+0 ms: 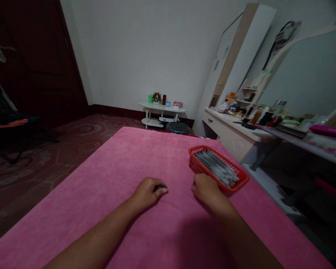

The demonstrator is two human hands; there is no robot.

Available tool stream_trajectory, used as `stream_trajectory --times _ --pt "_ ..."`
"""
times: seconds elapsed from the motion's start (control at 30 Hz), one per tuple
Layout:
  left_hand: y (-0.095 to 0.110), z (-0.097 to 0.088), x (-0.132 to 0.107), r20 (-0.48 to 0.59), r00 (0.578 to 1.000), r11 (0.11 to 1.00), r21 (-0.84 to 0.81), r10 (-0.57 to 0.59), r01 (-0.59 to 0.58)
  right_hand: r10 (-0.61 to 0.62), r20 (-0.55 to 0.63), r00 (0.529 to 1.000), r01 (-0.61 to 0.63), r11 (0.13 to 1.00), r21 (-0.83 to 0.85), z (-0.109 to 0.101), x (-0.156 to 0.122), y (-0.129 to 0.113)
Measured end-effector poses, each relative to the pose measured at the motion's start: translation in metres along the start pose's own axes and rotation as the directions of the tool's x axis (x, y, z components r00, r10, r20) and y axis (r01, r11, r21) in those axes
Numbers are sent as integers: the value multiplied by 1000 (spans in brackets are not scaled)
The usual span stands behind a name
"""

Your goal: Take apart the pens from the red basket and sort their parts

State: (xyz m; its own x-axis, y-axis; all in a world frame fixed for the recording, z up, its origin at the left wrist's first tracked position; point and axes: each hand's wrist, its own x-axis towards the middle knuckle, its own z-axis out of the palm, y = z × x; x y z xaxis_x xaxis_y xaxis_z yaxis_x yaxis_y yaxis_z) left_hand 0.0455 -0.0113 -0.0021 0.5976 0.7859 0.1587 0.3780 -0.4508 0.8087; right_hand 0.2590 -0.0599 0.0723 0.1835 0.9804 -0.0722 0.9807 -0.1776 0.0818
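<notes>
My left hand [149,191] rests on the pink cloth [156,149], its fingers loosely curled with a small gap between thumb and forefinger. Nothing shows in that gap. To the right, my right hand [206,188] lies on the cloth with its fingers folded in, close beside the near side of an orange-red plastic basket [242,182]. Whether the hand touches the basket I cannot tell. Inside the basket is a bundle of thin grey and silvery sticks [217,166], looking like pens or pencils, lying lengthwise.
Beyond the cloth's far edge stand a round dark lid or stool top [178,127] and a low white shelf table [162,107] with small items. On the right, a dressing table [232,129] carries bottles below a mirror [310,71]. A dark chair [11,121] stands left.
</notes>
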Motion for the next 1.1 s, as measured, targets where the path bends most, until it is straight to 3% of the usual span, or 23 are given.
stream_trajectory --times 0.17,0.43,0.53,0.67,0.77,0.83,0.93,1.1 --pt "-1 0 1 -17 1000 992 -126 -22 20 28 29 999 -26 998 -61 -3 -4 -15" --pt "-7 0 7 -79 983 923 -365 -164 124 -30 14 999 31 997 -65 -15 -14 -25" --pt "-7 -1 6 -80 978 894 -425 -195 143 -35 -123 992 41 998 43 -35 -15 -11" --pt "-7 -2 6 -89 973 870 -471 -213 147 118 -344 931 -59 983 176 -56 -8 34" --pt "-8 -2 6 -91 972 867 -476 -215 148 242 -360 901 -166 959 229 -50 5 71" --pt "-9 -2 7 -94 973 867 -477 -212 144 241 -284 928 -179 958 226 -40 13 87" --pt "-9 -3 7 -95 972 866 -478 -214 143 232 -286 930 -166 957 239 -29 21 94" --pt "-12 -2 8 -103 972 869 -476 -209 136 232 -407 883 -157 965 209 -26 27 89"
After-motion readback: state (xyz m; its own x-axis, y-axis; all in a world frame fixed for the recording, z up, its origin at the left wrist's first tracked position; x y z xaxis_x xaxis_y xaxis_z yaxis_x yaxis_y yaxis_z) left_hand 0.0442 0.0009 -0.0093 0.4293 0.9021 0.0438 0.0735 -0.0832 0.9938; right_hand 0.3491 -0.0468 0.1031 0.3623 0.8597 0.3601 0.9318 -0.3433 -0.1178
